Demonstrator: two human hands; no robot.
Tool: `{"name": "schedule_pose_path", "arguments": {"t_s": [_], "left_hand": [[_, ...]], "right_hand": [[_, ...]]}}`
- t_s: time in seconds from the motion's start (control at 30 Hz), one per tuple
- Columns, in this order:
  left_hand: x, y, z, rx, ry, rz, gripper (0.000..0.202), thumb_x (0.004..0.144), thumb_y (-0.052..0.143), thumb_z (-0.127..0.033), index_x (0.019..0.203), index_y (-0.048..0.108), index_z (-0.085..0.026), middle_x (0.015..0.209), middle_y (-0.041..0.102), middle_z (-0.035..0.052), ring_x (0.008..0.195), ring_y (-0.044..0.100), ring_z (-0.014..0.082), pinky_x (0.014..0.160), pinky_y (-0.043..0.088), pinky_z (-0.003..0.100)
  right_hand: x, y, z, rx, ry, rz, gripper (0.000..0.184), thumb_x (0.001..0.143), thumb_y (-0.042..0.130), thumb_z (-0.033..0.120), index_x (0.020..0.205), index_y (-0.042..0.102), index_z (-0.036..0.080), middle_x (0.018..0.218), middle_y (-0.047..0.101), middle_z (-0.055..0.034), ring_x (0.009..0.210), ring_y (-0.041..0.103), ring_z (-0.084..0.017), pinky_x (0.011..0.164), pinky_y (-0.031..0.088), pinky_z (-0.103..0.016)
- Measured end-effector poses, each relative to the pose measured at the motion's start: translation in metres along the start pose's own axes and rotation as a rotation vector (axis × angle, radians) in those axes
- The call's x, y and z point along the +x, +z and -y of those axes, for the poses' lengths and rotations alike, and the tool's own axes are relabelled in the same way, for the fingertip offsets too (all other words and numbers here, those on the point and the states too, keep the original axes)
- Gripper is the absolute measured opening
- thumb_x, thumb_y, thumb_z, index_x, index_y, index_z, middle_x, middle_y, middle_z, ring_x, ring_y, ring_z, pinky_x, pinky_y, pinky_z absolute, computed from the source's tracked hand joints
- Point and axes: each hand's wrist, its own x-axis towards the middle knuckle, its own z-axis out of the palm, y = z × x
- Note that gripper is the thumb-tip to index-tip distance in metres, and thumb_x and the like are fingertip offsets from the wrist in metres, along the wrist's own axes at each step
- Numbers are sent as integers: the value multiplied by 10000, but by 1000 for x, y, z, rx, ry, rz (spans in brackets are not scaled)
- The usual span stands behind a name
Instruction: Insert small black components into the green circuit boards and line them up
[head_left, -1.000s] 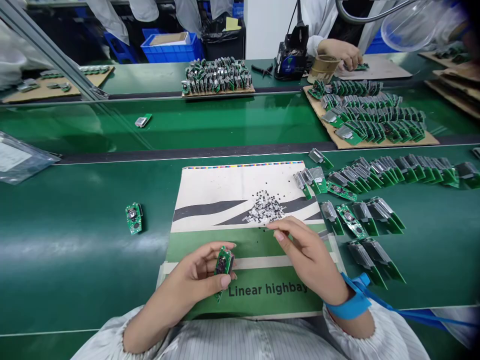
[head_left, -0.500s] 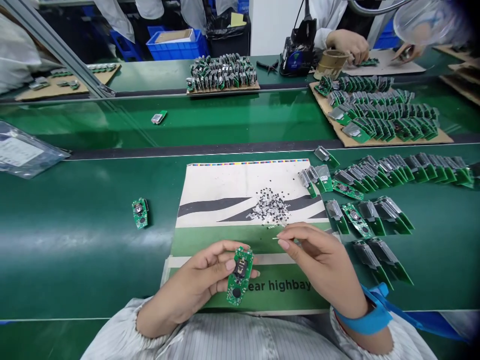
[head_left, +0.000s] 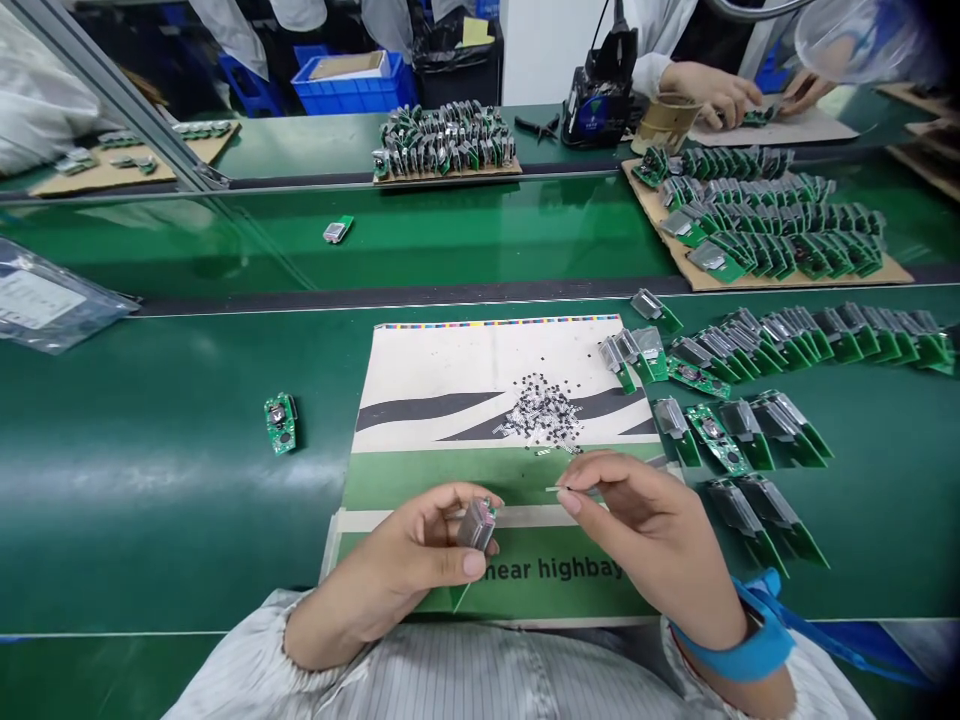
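Between the thumb and fingers of my left hand [head_left: 424, 545] is a small green circuit board [head_left: 477, 525], turned so that its silver metal side faces up. Part of the board is hidden by my thumb. My right hand [head_left: 637, 520] pinches a thin pale stick [head_left: 556, 489], held a little to the right of the board and apart from it. Both hands are over a printed sheet [head_left: 427, 360] with white, black and green areas. A heap of tiny black and white pieces [head_left: 541, 410] lies on the sheet beyond my right hand.
Rows of circuit boards [head_left: 757, 345] stand at the right. One loose board [head_left: 281, 424] lies at the left, another board [head_left: 338, 230] on the green strip beyond. Boards fill a cardboard tray [head_left: 787, 284]. Across from me, a co-worker's hands [head_left: 716, 92] handle a board. A plastic bag [head_left: 52, 300] lies far left.
My left hand has turned the circuit board over, from its green component face to its silver side. The board on the far strip has shifted right. My right hand has moved slightly down.
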Motion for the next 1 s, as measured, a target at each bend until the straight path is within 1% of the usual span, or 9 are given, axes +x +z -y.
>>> {"name": "schedule_pose_path", "arguments": {"t_s": [0.13, 0.27, 0.37, 0.47, 0.57, 0.67, 0.77, 0.83, 1.0], "left_hand": [[1, 1, 1, -3, 49, 3, 439, 597, 927, -273, 952, 676, -213, 817, 667, -29, 768, 644, 119, 680, 450, 220], [1, 5, 0, 1, 101, 9, 410, 669, 879, -367, 979, 677, -191, 858, 715, 18, 808, 670, 157, 747, 482, 270], [1, 9, -1, -33, 90, -11, 364, 740, 817, -422, 985, 692, -183, 844, 735, 34, 827, 690, 177, 794, 495, 303], [2, 10, 0, 3, 74, -31, 327, 758, 807, -392, 997, 704, -196, 859, 745, 29, 855, 695, 187, 815, 492, 311], [3, 8, 1, 84, 109, -28, 329, 755, 813, -361, 1024, 712, -202, 885, 751, 31, 883, 679, 185, 828, 479, 302], [4, 7, 1, 137, 129, -29, 305, 733, 826, -363, 950, 711, -183, 833, 745, 35, 805, 656, 171, 763, 464, 285], [3, 9, 0, 194, 128, -61, 306, 704, 841, -377, 854, 669, -174, 701, 690, 8, 657, 602, 148, 649, 423, 269], [3, 11, 0, 197, 138, -71, 335, 682, 854, -384, 816, 629, -174, 673, 656, -7, 597, 563, 127, 592, 391, 252], [3, 20, 1, 138, 168, -15, 331, 673, 868, -320, 788, 603, -158, 705, 663, 2, 607, 543, 98, 556, 396, 207]], "right_hand": [[1, 0, 1, -44, -5, 1, 113, 884, 647, 160, 860, 652, 270, 830, 702, 16, 772, 662, -145, 606, 550, -235], [0, -1, 4, -65, -28, 8, 101, 891, 638, 160, 859, 665, 252, 837, 709, -10, 729, 664, -155, 546, 545, -244], [-3, -2, 3, -40, -46, 16, 118, 886, 641, 146, 893, 675, 259, 868, 712, -23, 771, 680, -178, 574, 579, -271], [-5, -2, 2, -29, -49, 7, 141, 881, 644, 138, 904, 681, 272, 884, 710, -28, 797, 684, -192, 592, 592, -287], [-4, -2, 2, -37, -57, 2, 150, 886, 636, 139, 912, 681, 280, 885, 703, -29, 763, 678, -185, 577, 582, -281], [-4, -2, 4, -71, -81, 18, 163, 894, 623, 132, 902, 683, 284, 880, 694, -22, 758, 677, -175, 592, 577, -275], [-4, -2, 7, -122, -99, 48, 191, 908, 596, 112, 920, 681, 283, 891, 686, -16, 740, 667, -153, 547, 552, -241], [-4, -1, 10, -150, -123, 68, 211, 911, 577, 84, 934, 669, 272, 899, 685, -12, 742, 655, -137, 551, 546, -224], [-4, 11, 15, -152, -241, 50, 259, 876, 572, 13, 976, 610, 249, 852, 696, -1, 804, 658, -145, 682, 565, -272]]}}
